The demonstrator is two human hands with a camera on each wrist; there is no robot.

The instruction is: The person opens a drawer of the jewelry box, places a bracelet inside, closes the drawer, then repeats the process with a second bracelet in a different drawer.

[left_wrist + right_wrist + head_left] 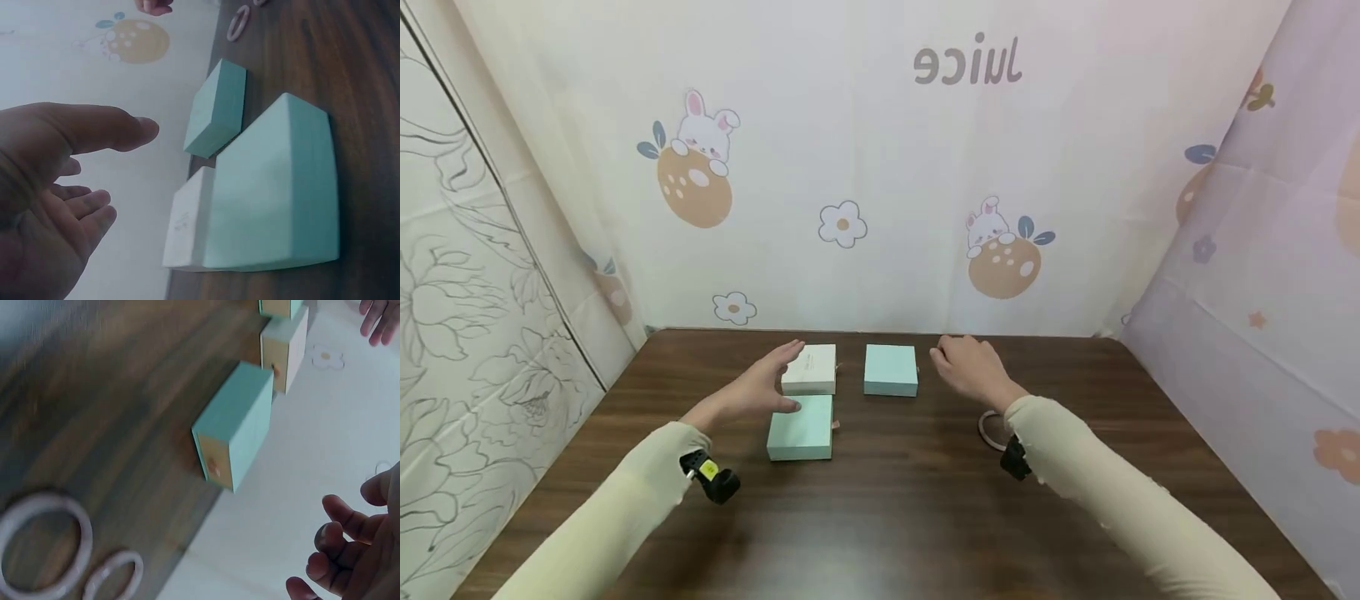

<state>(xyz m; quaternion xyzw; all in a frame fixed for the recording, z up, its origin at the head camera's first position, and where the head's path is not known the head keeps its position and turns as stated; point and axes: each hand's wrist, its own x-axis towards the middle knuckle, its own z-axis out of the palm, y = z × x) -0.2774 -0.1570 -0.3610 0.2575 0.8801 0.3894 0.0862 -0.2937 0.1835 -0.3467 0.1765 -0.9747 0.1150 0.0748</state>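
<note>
Left hand (751,387) hovers, thumb and fingers apart, by white box (814,369) and front green box (802,432), left of centre. Back green box (891,368) mid-frame. Right hand (976,367) right of centre, fingers loosely curled, looks empty. Boxes look closed, none lifted; rings (86,537) loose on table (887,500).

Left forearm (610,517) and right forearm (1120,492), both pale-sleeved, extend forward and converge. Left grip (752,387): palm turned inward, thumb (119,128) set well apart from the gently bent fingers. Right grip (972,367): back uppermost, fingers (330,537) loosely curled, tips slightly separated, inclined inward.
</note>
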